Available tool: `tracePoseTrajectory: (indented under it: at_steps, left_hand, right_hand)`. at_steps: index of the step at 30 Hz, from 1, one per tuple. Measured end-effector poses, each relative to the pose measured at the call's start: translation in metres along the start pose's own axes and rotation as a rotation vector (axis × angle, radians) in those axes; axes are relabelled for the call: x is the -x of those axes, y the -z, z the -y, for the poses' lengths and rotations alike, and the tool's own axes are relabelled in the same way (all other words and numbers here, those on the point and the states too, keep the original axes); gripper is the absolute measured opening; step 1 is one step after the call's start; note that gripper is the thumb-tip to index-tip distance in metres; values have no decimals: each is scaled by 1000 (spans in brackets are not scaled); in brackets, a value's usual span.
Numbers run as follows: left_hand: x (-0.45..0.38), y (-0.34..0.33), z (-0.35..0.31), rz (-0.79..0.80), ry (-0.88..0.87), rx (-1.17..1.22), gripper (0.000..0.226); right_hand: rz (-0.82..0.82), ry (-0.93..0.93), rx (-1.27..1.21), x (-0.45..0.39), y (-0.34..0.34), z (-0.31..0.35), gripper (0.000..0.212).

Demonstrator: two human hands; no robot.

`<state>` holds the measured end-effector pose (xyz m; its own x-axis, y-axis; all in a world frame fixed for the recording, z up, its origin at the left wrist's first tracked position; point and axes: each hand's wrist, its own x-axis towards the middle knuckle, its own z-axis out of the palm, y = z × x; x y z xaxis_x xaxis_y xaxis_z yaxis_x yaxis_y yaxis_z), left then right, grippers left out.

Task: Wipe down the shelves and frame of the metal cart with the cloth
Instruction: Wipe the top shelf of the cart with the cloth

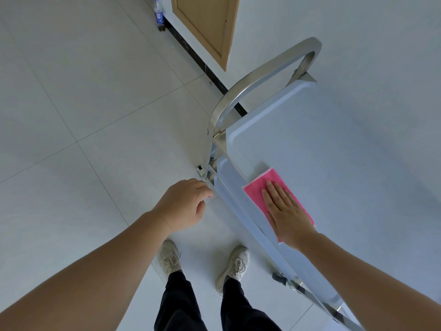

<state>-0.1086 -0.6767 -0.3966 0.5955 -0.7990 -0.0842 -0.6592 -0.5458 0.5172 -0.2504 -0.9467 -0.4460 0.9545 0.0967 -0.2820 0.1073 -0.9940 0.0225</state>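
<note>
Curved polished steel handle bar [260,75], glossy and mirror-like; flat pale cart top shelf [334,144], smooth with a matt sheen; pink terry cloth [265,185], nubbly-textured; light floor tiles [83,115], smooth, faintly glossy; tan wood-look door [210,25], matt.

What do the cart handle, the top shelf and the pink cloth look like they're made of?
Cart handle: polished metal, likely stainless steel; it shows bright mirror-like reflections. Top shelf: smooth and pale with a matte sheen and rounded raised rim; metal or plastic, unclear. Pink cloth: soft, fuzzy woven fabric, probably microfibre, pressed flat under the right hand.
</note>
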Motion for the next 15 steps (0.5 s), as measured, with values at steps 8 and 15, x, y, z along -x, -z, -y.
tracePoseTrajectory:
  at_steps: [8, 15]
  left_hand:
    - [-9, -1, -17, 20, -26, -5, 26]
    - [-20, 8, -38, 15, -99, -16, 22]
  right_hand:
    - [-45, -347, -50, 21, 7, 1, 68]
    - [-337, -204, -195, 25, 29, 12, 22]
